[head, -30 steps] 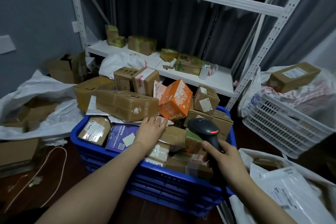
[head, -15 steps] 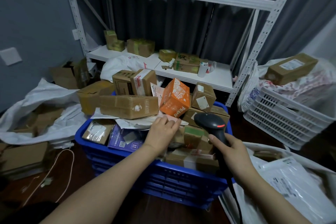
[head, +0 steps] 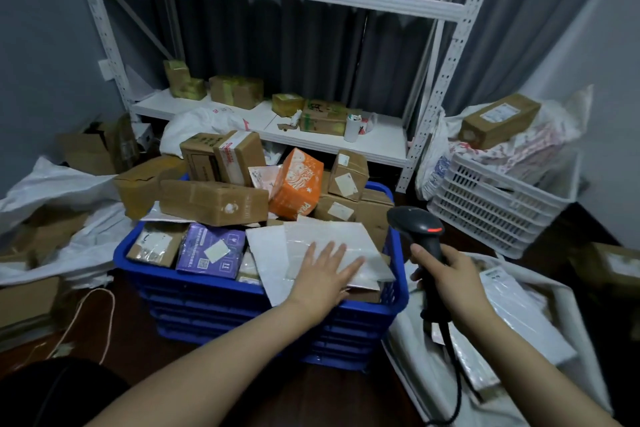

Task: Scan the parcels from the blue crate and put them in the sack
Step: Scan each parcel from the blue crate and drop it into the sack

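Parcels are heaped above the rim of the blue plastic crate in front of you. The one you have picked out is the flat white plastic mailer lying on top at the near right corner. Your left hand lies flat on it, fingers straight and spread, pressing rather than gripping. Your right hand is wrapped round the handle of the black corded barcode scanner, held upright just right of the crate.

No label shows on the mailer's upper face, so it probably needs turning over. Its near edge seems to overhang the crate rim. Curl your fingers under that edge and lift, which should work better than dragging the mailer across the pile. Hold the film taut and flat, since slack plastic is likely to crease the barcode and throw glare. Bring the label to the scanner's nose rather than chasing it with the cord.

Watch the long brown cardboard carton and the orange printed box leaning just behind, because a tug could tip them. The white woven sack lies open at your right, near enough for a short drop.
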